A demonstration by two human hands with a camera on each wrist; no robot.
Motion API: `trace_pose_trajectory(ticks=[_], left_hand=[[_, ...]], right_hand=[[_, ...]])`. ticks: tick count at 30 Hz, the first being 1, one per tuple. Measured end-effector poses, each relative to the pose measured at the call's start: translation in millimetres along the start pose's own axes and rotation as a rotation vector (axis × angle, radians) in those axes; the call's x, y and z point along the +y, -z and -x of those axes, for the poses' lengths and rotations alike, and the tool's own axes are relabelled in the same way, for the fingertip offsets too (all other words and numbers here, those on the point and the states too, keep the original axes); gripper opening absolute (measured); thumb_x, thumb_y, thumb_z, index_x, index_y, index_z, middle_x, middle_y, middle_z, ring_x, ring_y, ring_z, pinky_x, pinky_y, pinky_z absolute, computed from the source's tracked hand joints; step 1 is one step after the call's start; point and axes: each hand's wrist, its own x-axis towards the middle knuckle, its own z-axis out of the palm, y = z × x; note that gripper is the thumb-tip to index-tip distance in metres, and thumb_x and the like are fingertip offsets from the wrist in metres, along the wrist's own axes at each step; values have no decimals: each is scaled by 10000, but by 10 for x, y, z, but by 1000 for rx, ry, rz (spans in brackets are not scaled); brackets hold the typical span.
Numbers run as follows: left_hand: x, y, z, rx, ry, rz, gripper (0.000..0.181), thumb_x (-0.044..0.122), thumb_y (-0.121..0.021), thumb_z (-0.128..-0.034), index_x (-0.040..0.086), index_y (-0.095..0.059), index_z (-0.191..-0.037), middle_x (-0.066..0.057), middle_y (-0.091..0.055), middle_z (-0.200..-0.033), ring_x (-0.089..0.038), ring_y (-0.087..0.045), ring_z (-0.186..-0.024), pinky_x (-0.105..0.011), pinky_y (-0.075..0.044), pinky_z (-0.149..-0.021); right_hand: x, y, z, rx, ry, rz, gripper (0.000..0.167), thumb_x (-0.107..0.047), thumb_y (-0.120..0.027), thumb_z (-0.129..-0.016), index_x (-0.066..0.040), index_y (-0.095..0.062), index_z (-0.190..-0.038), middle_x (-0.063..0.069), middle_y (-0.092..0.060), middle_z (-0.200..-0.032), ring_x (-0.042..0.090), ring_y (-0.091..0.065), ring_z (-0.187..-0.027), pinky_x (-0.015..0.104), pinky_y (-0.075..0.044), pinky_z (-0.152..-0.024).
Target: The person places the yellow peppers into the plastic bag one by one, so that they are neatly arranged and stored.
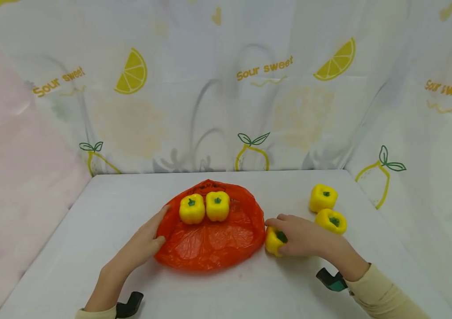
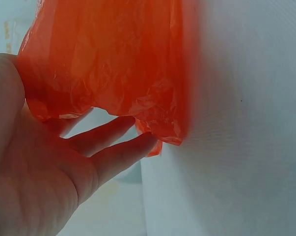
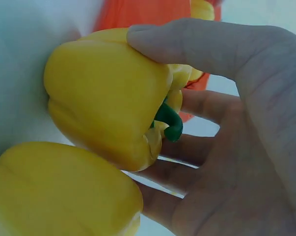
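While left hand [image 1: 143,243], fingers spread, touches red plastic bag [image 1: 218,241], right hand [image 1: 303,236] grips yellow bell pepper [image 3: 101,93]: likely light, stiff, slick; best held round sides.

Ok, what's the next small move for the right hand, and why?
Probably lift the yellow pepper into the red bag: the right hand holds it just beside the edge, two others already rest there, and the left hand touches the opposite side.

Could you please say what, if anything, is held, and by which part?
The right hand grips a yellow pepper by its sides; the left hand only touches the red bag.
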Motion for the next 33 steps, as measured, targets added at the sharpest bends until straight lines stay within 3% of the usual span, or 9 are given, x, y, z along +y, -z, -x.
trace_pose_trajectory(ticks=[8,14,22,28,33], left_hand=[[-10,-23,-12,-7,0,12,769,7,-457,-903,94,-144,-1600,-150,-207,-1657,-411,-215,-1516,-622,-254,-1184],[-31,-16,-2,-7,10,5,765,9,-457,-910,102,-142,-1602,-142,-200,-1660,-411,-205,-1519,-626,-257,-1180],[0,-14,-6,-17,17,16,776,8,-454,-910,114,-126,-1605,-137,-183,-1665,-403,-194,-1524,-622,-248,-1188],[-11,-2,0,-23,32,24,775,13,-457,-915,121,-123,-1606,-146,-185,-1663,-412,-197,-1520,-633,-267,-1174],[-23,-18,-8,-10,0,18,766,3,-454,-908,94,-140,-1601,-152,-202,-1658,-410,-210,-1517,-623,-252,-1186]], right_hand=[[8,53,-11,65,87,24,635,-252,-779,-775,-211,-560,-1369,-66,-604,-1177,127,-532,-1019,371,-534,-898],[-53,257,14,127,96,38,655,-200,-743,-784,-172,-524,-1400,-17,-601,-1296,178,-548,-1127,413,-534,-958],[-227,495,-92,266,155,-3,673,-237,-742,-792,-174,-486,-1411,3,-578,-1321,193,-530,-1132,401,-538,-948],[-359,409,-416,214,195,-63,677,-243,-725,-804,-153,-484,-1430,-5,-573,-1341,195,-518,-1171,425,-527,-991],[-398,298,-658,161,194,-45,654,-267,-728,-816,-139,-501,-1416,32,-587,-1322,207,-536,-1165,431,-514,-1008]])
